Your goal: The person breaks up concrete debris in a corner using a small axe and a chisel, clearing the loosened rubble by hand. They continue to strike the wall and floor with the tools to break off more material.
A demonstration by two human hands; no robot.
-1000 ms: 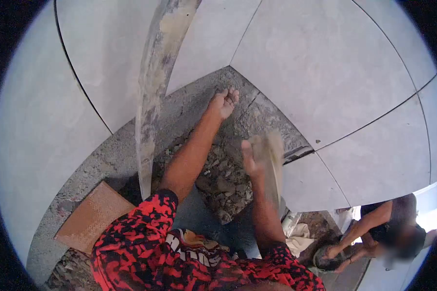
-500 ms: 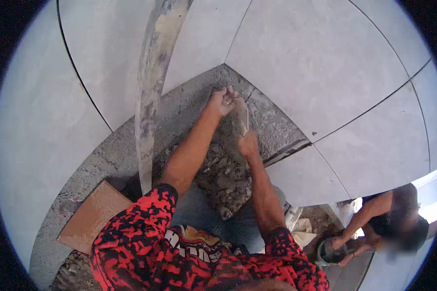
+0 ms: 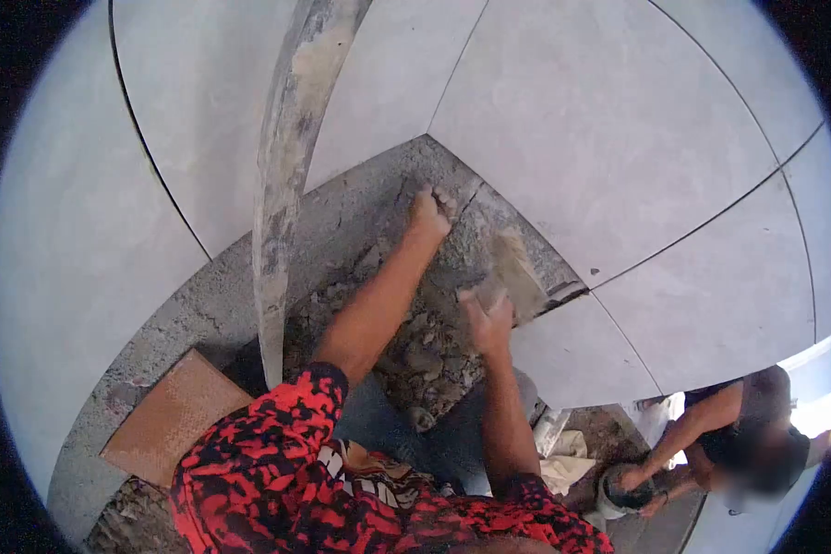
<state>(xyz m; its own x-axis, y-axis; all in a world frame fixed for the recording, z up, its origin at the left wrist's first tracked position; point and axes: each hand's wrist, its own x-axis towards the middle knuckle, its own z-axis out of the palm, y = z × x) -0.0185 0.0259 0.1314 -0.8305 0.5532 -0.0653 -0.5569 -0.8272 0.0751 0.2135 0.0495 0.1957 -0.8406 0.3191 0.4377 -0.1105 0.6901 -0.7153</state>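
Rubble-strewn mortar bed (image 3: 360,235) sits between grey tiles (image 3: 619,120). Close in, right hand (image 3: 487,319) is clamped on a trowel (image 3: 519,270) resting on the mortar. Further out, left hand (image 3: 429,210) presses the corner, fingers curled, can't tell if gripping anything.

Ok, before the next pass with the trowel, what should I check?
1. Right hand grips the trowel: ok.
2. Left hand apart from the trowel, on the mortar bed: ok.
3. Bed level: not ok, rubble lies loose nearer the person.
4. Straightedge left of both arms: ok.
5. Co-worker at the bucket, well away: ok.
6. Mortar on the trowel: cannot tell, blurred.
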